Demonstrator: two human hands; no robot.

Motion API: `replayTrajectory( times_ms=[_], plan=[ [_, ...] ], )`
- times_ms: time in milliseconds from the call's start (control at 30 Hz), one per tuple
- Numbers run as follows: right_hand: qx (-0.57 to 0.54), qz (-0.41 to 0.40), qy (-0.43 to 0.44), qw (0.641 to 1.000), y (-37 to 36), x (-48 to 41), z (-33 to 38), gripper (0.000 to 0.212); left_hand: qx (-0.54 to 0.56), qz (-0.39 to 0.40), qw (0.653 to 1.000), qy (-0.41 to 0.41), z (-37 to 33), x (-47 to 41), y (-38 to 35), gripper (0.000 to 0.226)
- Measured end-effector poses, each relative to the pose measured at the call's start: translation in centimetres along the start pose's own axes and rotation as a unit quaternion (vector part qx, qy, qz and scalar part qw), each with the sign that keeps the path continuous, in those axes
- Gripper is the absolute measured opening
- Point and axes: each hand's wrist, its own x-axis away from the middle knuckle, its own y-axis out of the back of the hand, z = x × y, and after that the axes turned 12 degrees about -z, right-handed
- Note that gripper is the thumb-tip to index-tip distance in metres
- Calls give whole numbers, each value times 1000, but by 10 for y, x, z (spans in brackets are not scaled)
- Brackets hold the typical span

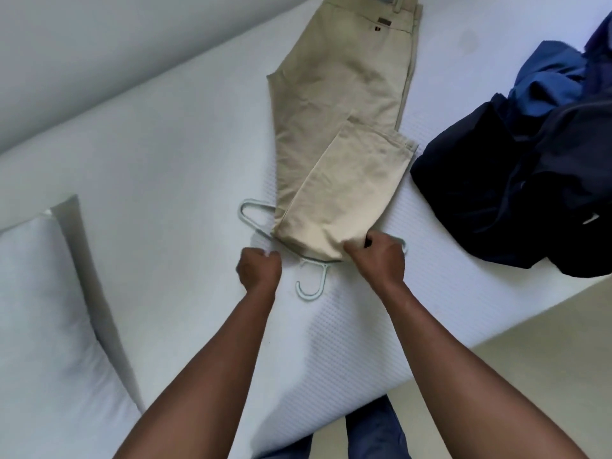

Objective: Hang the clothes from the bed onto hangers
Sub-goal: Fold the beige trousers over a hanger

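Clearly the right grip [377, 260] is closed narrow, pinching the folded edge of the khaki trousers [344, 134] where they double over the pale hanger [323, 279] on the bed [165, 154]. Just beside it, the left grip [260, 268] is curled tight at the hanger's sloping arm, but whether it clasps that arm I cannot tell. Cloth hides most of the hanger; only its hook, between the hands, and its left loop show plainly.
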Motion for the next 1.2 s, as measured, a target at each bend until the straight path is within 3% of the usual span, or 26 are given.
replayTrajectory(
  times_ms=[100, 167, 300, 400, 500, 533, 600, 700, 767, 833, 933, 1000, 1033, 1133, 1200],
  plan=[
    [-86, -60, -63, 992, -4, -18, 13, 49, 54, 81, 993, 72, 13, 8, -17, 33],
    [-128, -83, -105, 983, -7, -33, 20, 43, 57, 104, 991, 58, 18, 11, -30, 27],
    [-86, -73, 61, 992, -9, -32, 29, 5, 85, 103, 989, 70, 18, 16, -37, 17],
    [46, -30, 190, 980, -12, -17, 21, 14, 129, 122, 980, 91, 13, 20, -29, 7],
    [176, 117, 290, 933, -9, -6, 21, 21, 201, 166, 959, 116, 5, 29, -19, 6],
    [191, 140, 293, 926, -6, -5, 24, 23, 213, 175, 954, 114, 3, 31, -15, 5],
    [139, 134, 219, 956, -6, -7, 34, 36, 218, 201, 950, 98, 1, 33, -10, 5],
    [75, 47, 78, 993, -9, -17, 50, 69, 214, 228, 947, 78, 0, 33, -7, 4],
    [76, 9, 64, 995, -12, -23, 52, 59, 219, 225, 946, 82, -1, 35, -6, 3],
    [92, 20, 95, 991, -15, -24, 48, 41, 225, 229, 944, 79, -1, 37, -5, 8],
    [86, 76, 221, 968, -16, -24, 41, 38, 233, 234, 942, 62, -2, 43, -1, 9],
    [93, 143, 327, 929, -18, -30, 35, 43, 232, 233, 943, 42, -6, 47, 3, 9],
    [105, 195, 336, 915, -20, -31, 34, 40, 232, 230, 944, 39, -7, 48, 6, 12],
    [165, 336, 203, 905, -16, -29, 45, 32, 243, 227, 942, 48, -14, 46, 13, 11],
    [90, 410, 88, 904, -12, -28, 56, 40, 251, 232, 938, 57, -23, 44, 21, 8]
  ],
)
